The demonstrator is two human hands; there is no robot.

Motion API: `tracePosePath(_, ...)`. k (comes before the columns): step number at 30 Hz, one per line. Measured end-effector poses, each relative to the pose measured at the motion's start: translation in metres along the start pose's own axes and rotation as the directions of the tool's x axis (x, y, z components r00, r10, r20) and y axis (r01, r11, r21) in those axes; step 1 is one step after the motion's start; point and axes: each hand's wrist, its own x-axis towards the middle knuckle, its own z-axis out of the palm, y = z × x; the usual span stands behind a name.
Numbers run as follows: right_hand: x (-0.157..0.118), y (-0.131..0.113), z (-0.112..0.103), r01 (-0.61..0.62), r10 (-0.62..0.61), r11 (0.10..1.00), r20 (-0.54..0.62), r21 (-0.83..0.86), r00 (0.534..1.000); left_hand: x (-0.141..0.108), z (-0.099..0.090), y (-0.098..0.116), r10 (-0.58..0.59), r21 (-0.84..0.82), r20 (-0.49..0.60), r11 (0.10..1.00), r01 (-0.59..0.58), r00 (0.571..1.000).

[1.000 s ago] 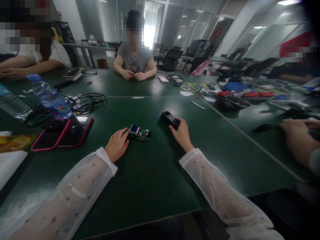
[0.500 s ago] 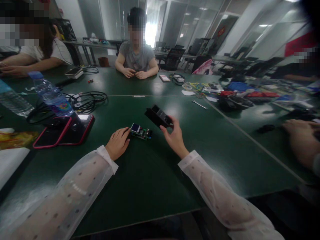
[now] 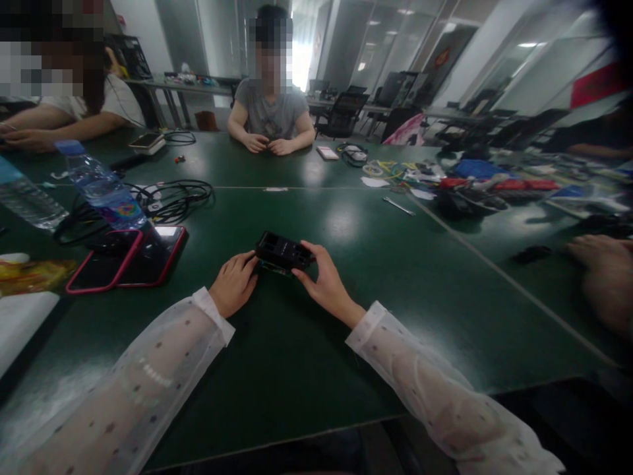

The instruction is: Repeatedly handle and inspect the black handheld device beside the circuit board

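Mostly under black casing (image 3: 283, 249), circuit board (image 3: 277, 268)

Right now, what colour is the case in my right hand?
The case is black; the head view shows it.

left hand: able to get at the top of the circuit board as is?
Probably not: the black cover, held over the circuit board by the right hand, hides its top; only a near edge shows. The left hand is close, at the cover's left end.
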Motion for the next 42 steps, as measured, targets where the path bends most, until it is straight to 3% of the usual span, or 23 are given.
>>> tracePosePath(8,-0.003,0.014,0.006,-0.038,0.048,0.998,0.191,-0.055,0.980,-0.001,0.007,-0.003,-0.067,-0.003,-0.038,0.998,0.067,0.997)
tracePosePath(42,-0.002,0.012,0.002,-0.001,-0.014,0.998,0.223,0.065,0.975,0.001,0.002,0.000,-0.050,-0.020,0.001,0.999,0.050,0.999)
